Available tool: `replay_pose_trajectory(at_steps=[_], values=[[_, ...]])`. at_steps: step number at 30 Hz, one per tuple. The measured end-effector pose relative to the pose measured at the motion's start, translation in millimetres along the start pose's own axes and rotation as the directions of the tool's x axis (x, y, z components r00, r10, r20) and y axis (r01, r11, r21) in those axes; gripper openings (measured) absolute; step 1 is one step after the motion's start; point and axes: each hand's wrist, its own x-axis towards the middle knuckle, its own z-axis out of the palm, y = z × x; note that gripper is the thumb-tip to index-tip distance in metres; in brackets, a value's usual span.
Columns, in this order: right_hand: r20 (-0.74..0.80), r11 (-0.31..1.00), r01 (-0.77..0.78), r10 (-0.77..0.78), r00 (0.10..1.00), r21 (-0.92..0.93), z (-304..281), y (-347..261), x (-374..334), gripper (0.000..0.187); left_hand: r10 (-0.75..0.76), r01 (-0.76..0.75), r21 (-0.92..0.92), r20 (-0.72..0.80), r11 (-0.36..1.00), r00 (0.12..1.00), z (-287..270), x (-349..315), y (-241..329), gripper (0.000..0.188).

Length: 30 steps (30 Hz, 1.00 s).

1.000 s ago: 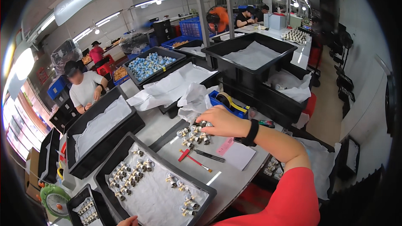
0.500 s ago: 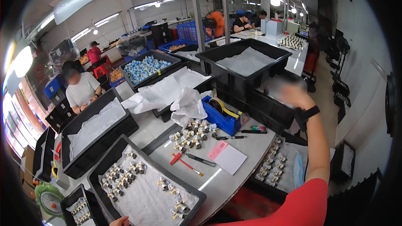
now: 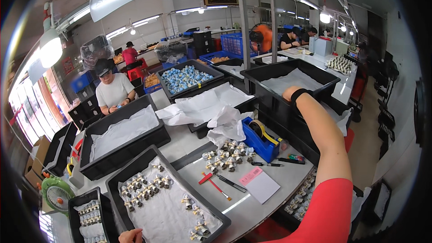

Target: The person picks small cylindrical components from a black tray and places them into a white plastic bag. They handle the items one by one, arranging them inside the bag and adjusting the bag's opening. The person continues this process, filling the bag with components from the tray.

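Observation:
At the upper right, my right hand (image 3: 291,92) with a black wristband is at the near rim of the raised black bin (image 3: 317,80), which is lined with white paper. Its fingertips are hidden from me, so a grip on the rim cannot be told. At the lower edge my left hand (image 3: 131,236) shows only in part, its fingers curled, beside the near black tray (image 3: 215,231); what it holds, if anything, is out of sight. Small white-and-blue figurines (image 3: 146,185) stand in groups on that tray's paper. More figurines (image 3: 228,155) cluster on the table.
A blue tape dispenser (image 3: 262,140), a notepad (image 3: 259,183), pens (image 3: 231,182) and a red-handled brush (image 3: 216,186) lie on the table. Paper-lined bins (image 3: 123,134) stand behind. A co-worker (image 3: 112,91) sits at the left. A green fan (image 3: 57,194) is at the lower left.
My right hand has left the lower bin at the right and moved leftward and up to the raised bin's rim. The view has turned left, so the scene lies further right.

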Motion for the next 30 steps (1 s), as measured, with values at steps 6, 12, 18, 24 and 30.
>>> replay_pose_trajectory(at_steps=[6, 12, 18, 24, 30], values=[[-0.029, 0.987, -0.093, 0.098, 0.995, 0.132, -3.6, -11.4, -4.9, 0.035, -0.029, 0.029, 0.005, -0.014, 1.0, 0.999, -0.4, -5.0, -1.1, 0.012], [-0.403, 0.869, 0.108, 0.111, 0.908, 0.483, 8.6, 35.8, 34.5, 0.024, -0.012, 0.012, 0.015, -0.025, 1.0, 1.0, 2.2, -5.4, -4.5, 0.012], [-0.443, 0.376, 0.294, 0.411, 0.796, 0.878, 12.6, 96.1, 25.0, 0.012, -0.008, 0.008, 0.005, -0.037, 1.0, 0.999, 3.0, -5.0, -6.3, 0.013], [-0.659, 0.801, 0.348, 0.076, 0.748, 0.487, 8.5, 65.4, -15.8, 0.015, -0.017, 0.017, 0.008, -0.017, 1.0, 1.0, -0.3, -3.2, -2.2, 0.013], [-0.472, 0.98, 0.093, -0.001, 0.881, 0.173, -9.9, 18.2, -25.9, 0.017, -0.027, 0.019, -0.052, -0.152, 0.998, 0.988, 17.9, -8.2, -13.0, 0.008]])
